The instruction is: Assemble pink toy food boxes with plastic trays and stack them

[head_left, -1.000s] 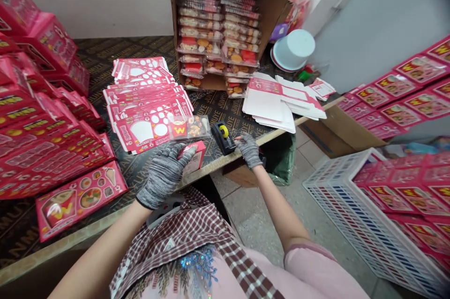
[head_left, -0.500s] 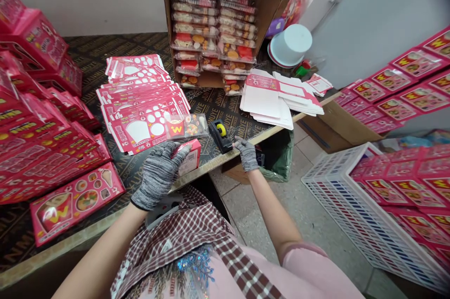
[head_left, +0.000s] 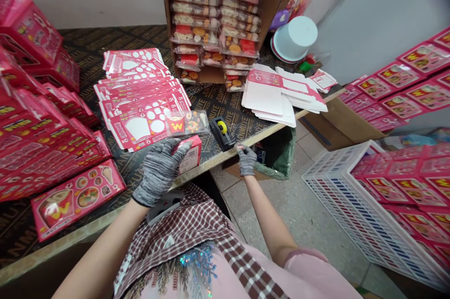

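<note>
**Left hand (head_left: 158,172) grips a small pink box (head_left: 189,154) near a tape dispenser (head_left: 221,132)**

From here, the grey-gloved left hand is wrapped over the small pink box, fingers reaching across its top, at the edge of the dark printed surface (head_left: 225,114). Just past those fingertips, a clear plastic tray of toy food (head_left: 184,123) lies on a fanned stack of flat pink cards (head_left: 140,121).

The right hand (head_left: 247,160), also gloved, sits loosely curled at the surface's edge, just beside the black tape dispenser with its yellow roll. I can't tell whether it has hold of anything.

Beyond the right hand lie white flat-packed cartons (head_left: 270,102). Left of the left hand rise stacked pink boxes (head_left: 45,149), and a white plastic crate of pink boxes (head_left: 351,210) stands on the floor to the right.
</note>
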Motion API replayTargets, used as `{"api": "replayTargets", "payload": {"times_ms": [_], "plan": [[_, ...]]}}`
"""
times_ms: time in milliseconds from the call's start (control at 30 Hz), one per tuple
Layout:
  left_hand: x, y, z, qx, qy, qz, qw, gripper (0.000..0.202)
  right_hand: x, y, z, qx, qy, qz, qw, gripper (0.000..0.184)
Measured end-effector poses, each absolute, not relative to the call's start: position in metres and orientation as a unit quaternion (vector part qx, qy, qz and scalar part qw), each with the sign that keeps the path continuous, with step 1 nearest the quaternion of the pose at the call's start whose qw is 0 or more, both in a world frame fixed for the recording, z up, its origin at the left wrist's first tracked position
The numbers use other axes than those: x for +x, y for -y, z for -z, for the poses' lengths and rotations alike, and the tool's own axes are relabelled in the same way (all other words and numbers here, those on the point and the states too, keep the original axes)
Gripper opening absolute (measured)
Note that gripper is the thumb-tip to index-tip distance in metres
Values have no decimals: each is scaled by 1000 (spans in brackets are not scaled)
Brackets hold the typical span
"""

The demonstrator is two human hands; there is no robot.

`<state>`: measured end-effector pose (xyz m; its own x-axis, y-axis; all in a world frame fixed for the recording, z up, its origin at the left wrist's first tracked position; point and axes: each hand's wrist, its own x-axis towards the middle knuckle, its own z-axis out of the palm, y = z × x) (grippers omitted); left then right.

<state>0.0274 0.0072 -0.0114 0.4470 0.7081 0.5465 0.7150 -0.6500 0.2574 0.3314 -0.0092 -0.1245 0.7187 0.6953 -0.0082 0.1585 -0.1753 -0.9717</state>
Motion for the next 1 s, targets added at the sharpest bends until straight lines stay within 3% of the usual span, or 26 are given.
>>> {"api": "replayTargets", "payload": {"times_ms": [100, 167, 333, 467, 667, 833, 933, 1000], "plan": [[28, -4, 12, -855, 417, 306, 43, 38, 306, 21, 96, -694, 304, -272, 594, 27], [27, -2, 11, -858, 400, 318, 50, 39, 281, 28, 69, -637, 336, -364, 591, 38], [21, -1, 13, -849, 382, 365, 21, 42, 224, 34, 14, -376, 400, -680, 486, 49], [16, -3, 15, -849, 356, 390, -2, 42, 207, 24, 10, -315, 347, -757, 456, 49], [10, -7, 10, -879, 274, 390, 2, 41, 210, 17, 20, -308, 290, -794, 436, 40], [24, -6, 5, -844, 365, 392, -13, 23, 207, 16, 22, -326, 305, -778, 442, 37], [34, -8, 5, -817, 397, 418, 12, 20, 209, 18, 29, -416, 394, -694, 436, 46], [37, -11, 5, -816, 398, 419, 30, 18, 214, 20, 38, -503, 477, -574, 435, 50]]}}
